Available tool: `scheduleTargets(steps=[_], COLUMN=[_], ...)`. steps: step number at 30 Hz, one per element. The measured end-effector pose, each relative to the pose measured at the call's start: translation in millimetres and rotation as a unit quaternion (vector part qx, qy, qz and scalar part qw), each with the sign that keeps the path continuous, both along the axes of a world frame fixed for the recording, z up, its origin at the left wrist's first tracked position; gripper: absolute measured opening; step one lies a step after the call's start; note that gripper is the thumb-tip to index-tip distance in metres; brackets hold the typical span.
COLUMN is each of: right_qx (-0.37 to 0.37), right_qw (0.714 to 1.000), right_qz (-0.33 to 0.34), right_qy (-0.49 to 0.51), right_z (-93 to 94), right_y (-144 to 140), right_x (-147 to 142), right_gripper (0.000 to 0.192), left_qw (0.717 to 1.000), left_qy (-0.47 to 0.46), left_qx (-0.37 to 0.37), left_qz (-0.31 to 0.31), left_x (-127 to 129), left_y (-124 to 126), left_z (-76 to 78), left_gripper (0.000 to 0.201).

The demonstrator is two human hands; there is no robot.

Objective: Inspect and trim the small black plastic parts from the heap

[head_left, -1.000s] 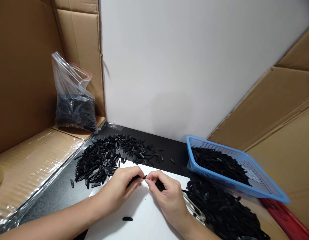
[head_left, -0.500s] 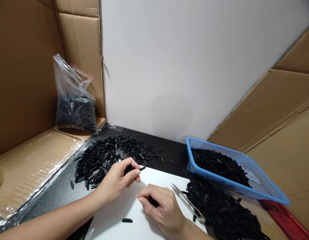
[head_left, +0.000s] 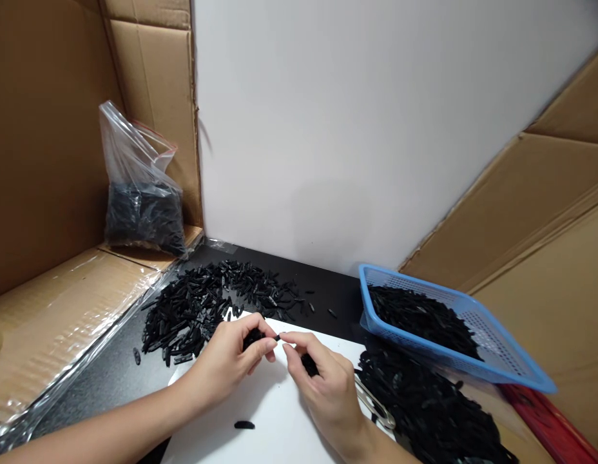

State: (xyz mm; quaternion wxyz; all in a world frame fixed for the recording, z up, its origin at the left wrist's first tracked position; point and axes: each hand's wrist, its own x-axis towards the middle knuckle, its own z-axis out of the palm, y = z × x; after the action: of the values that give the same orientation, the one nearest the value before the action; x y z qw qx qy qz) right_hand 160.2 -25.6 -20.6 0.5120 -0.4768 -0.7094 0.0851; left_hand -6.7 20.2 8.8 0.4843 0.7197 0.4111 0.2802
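Note:
My left hand (head_left: 236, 351) is closed round several small black strips, and its thumb and finger pinch one short black strip (head_left: 278, 338) that pokes out to the right. Facing it, my right hand (head_left: 325, 380) has its thumb and fingertips at the free end of that strip. More black material (head_left: 309, 365) is tucked in the right palm. Both hands are over a white sheet (head_left: 279, 399), where a single black strip (head_left: 244, 425) lies. Metal thread snips (head_left: 379, 407) rest on the sheet's right side, partly covered by my right hand.
A loose pile of black strips (head_left: 183, 309) spreads behind my left hand. On the right are a blue mesh basket (head_left: 506, 348) holding black strips and another black heap (head_left: 434, 399). A clear bag (head_left: 142, 206) of black pieces leans against cardboard (head_left: 154, 96). A white wall (head_left: 352, 116) stands behind.
My right hand has moved up and toward my left hand, bringing its fingertips to the strip. It now hides the tips of the snips. The left hand has hardly moved.

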Motion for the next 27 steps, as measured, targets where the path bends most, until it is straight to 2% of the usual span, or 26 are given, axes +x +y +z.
scheduleTargets(steps=[6, 12, 17, 19, 22, 25, 27], right_qx=[-0.005, 0.021, 0.049, 0.026, -0.052, -0.131, -0.174], right_qw=[1.0, 0.996, 0.988, 0.993, 0.998, 0.984, 0.968], right_qz=[0.004, 0.026, 0.004, -0.005, -0.035, -0.076, -0.077], right_qy=[-0.015, -0.086, -0.147, -0.119, -0.023, 0.096, 0.16], right_z=[-1.1, -0.9, -3.3, -3.0, 0.5, 4.6, 5.0], right_y=[0, 1, 1, 1, 4, 10, 14], right_x=[0, 3, 2, 0, 0, 4, 8], right_gripper=[0.016, 0.021, 0.024, 0.022, 0.015, 0.012, 0.016], left_qw=[0.994, 0.992, 0.991, 0.992, 0.995, 0.998, 1.0], left_qy=[0.043, 0.051, 0.059, 0.061, 0.056, 0.043, 0.023], left_qx=[0.097, 0.119, 0.119, 0.109, 0.082, 0.043, 0.009], left_qz=[-0.002, -0.009, -0.021, -0.021, -0.01, -0.003, -0.008], left_x=[1, 0, 0, 1, 2, 1, 1], left_y=[-4, -5, -5, -6, -6, -5, -4], left_z=[-0.2, -2.3, -5.6, -4.1, 1.0, 5.6, 6.9], left_gripper=[0.011, 0.013, 0.012, 0.012, 0.013, 0.018, 0.022])
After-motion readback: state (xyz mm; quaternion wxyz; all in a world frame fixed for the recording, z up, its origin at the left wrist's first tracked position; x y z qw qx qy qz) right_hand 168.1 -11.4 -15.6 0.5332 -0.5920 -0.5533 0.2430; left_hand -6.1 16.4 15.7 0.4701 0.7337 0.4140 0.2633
